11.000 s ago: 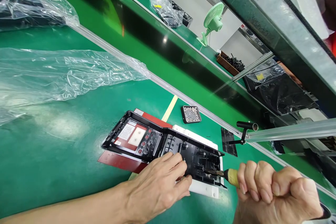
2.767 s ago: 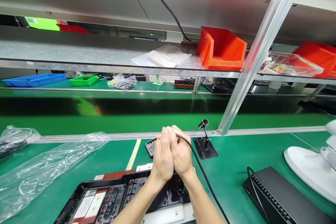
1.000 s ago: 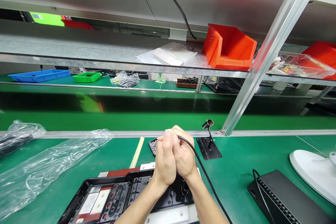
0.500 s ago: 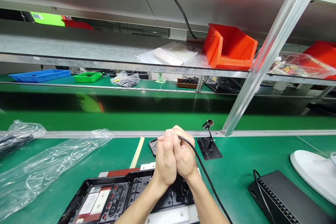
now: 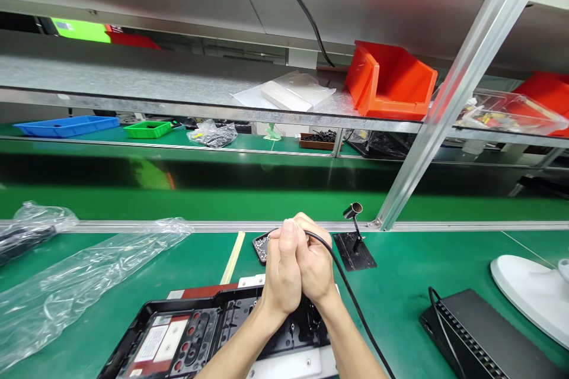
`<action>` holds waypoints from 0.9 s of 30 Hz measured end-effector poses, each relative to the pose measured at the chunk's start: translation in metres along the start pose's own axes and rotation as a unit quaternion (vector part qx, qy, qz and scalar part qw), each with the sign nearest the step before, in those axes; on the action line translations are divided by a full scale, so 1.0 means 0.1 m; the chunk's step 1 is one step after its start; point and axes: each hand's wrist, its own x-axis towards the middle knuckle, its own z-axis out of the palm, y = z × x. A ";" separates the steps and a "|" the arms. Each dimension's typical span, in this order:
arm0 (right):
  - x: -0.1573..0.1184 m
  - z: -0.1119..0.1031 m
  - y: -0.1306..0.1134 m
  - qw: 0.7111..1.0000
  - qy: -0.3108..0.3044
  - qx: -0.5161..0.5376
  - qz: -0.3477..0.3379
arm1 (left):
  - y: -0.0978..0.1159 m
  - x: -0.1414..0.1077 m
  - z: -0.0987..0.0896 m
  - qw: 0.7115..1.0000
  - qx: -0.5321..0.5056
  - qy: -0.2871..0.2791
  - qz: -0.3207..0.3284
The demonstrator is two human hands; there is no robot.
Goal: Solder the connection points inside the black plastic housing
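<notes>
My left hand [image 5: 283, 266] and my right hand [image 5: 315, 260] are closed and pressed together, thumbs up, above a black plastic housing [image 5: 146, 308]. A black cable [image 5: 351, 290] comes out at the top of my right fist, arches over it and runs down to the lower right. Whatever lies inside my left fist is hidden by the fingers. Under my forearms, the open housing rests on a white and reddish-brown fixture [image 5: 306, 362]. Just behind my left hand sits a small black tray of screws [image 5: 260, 247].
A black stand with a tube holder [image 5: 354, 249] is right of my hands. Clear plastic wrap [image 5: 89, 284] lies at left. A black box [image 5: 484, 331] and a white base [image 5: 524, 290] are at right. A metal post [image 5: 448, 100] and a shelf with an orange bin [image 5: 391, 83] stand ahead.
Both fists have shifted very slightly to the right, still pressed together with the cable. Nothing else has visibly moved.
</notes>
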 end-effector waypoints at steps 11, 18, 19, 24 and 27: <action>-0.01 0.00 0.01 1.000 -0.001 -0.008 -0.008 | -0.01 0.00 0.01 1.000 -0.015 0.004 0.005; -0.01 0.00 0.00 1.000 0.002 -0.012 -0.003 | -0.02 0.00 0.00 1.000 -0.023 0.004 -0.005; -0.02 0.00 0.00 1.000 0.002 -0.012 -0.002 | -0.02 0.00 0.00 1.000 -0.022 0.004 -0.006; -0.02 0.00 0.01 1.000 0.003 -0.012 -0.002 | -0.03 -0.01 0.00 1.000 -0.012 0.013 -0.005; -0.02 0.00 0.01 1.000 0.002 -0.010 -0.003 | -0.02 -0.01 -0.01 1.000 -0.022 0.004 0.002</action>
